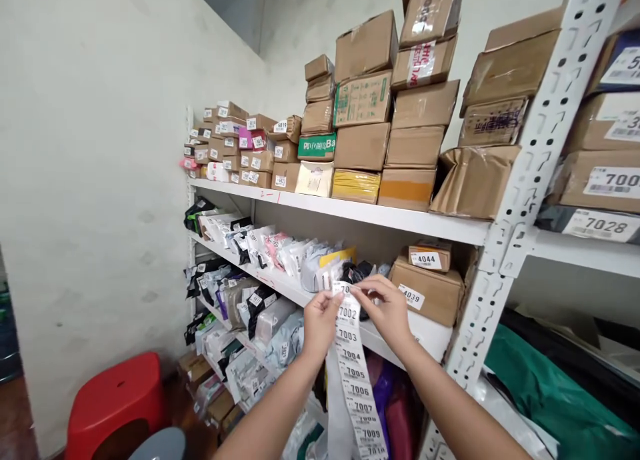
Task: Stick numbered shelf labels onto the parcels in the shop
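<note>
A long strip of numbered barcode labels (pixel 356 373) hangs down in front of the shelves, with 7002 to 7009 readable on it. My left hand (pixel 323 320) pinches the left edge of the strip near its top. At the top label, my right hand (pixel 385 307) has its thumb and forefinger closed on the right corner, covering part of the number. Just behind my right hand are a cardboard box labelled 4039 (pixel 430 290) and a smaller box labelled 4044 (pixel 430 257). Wrapped parcels (pixel 315 263) lie behind my left hand.
White metal shelving (pixel 380 210) holds stacked cardboard boxes (pixel 363 147) on top and bagged parcels (pixel 250 307) lower down. A perforated upright (pixel 540 140) stands at the right. A red stool (pixel 117 400) and a grey round seat (pixel 159 445) are at lower left, near the white wall (pixel 90 180).
</note>
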Demonstrator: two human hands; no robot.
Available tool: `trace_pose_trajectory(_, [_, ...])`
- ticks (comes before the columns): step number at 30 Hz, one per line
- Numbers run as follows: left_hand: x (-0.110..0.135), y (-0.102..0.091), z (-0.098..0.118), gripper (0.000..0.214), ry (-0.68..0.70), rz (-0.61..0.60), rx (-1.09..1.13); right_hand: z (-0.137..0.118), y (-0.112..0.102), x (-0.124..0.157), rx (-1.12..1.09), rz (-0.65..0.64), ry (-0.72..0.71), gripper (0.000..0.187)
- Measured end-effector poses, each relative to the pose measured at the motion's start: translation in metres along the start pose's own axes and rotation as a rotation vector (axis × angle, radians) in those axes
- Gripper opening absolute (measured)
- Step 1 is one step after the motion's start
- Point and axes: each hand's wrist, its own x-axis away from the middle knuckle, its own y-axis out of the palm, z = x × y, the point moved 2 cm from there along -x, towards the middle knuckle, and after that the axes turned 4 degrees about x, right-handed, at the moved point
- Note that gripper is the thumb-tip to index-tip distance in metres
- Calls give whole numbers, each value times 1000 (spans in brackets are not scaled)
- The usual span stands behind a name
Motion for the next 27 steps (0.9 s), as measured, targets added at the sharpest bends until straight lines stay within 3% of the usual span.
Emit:
trace_pose_trajectory(2, [-29, -14, 17, 40, 127, 69, -119, -3, 22, -29, -5, 1, -37, 13])
trace_pose_trajectory(4, [-60, -27, 33, 41, 159, 95, -149, -6, 46, -61, -12, 14, -80, 13])
trace_pose_trajectory(7, [-110, -46, 52, 40, 44, 5, -88, -8, 82, -118, 2, 75, -168, 13])
trace_pose_trajectory(10, [-160, -67, 63, 41, -3, -128, -207, -5, 111, -192, 108, 211, -220, 17])
trace_pose_trajectory(12, [-192, -80, 69, 38, 70, -221, -353, 0, 129, -244, 268, 239, -185, 18])
trace_pose_trajectory(16, [-257, -102, 82, 40, 302, -373, -474, 13, 163, -326, 841, 27, 17, 14])
trace_pose_trajectory(18, [-289, -112, 89, 40, 359, -419, -454, 16, 179, -347, 1002, -25, 79, 15])
trace_pose_trajectory(21, [-332, -125, 96, 37, 374, -490, -404, 14, 193, -359, 1135, 66, 135, 26])
trace_pose_trajectory(23, [-355, -131, 100, 37, 398, -510, -370, 10, 195, -360, 1201, 95, 63, 37])
trace_pose_trajectory(25, [-374, -134, 105, 37, 437, -493, -318, 7, 196, -356, 1049, -15, -105, 27])
trace_pose_trajectory(27, [-391, -132, 108, 35, 468, -480, -266, 8, 197, -350, 710, -184, -223, 16])
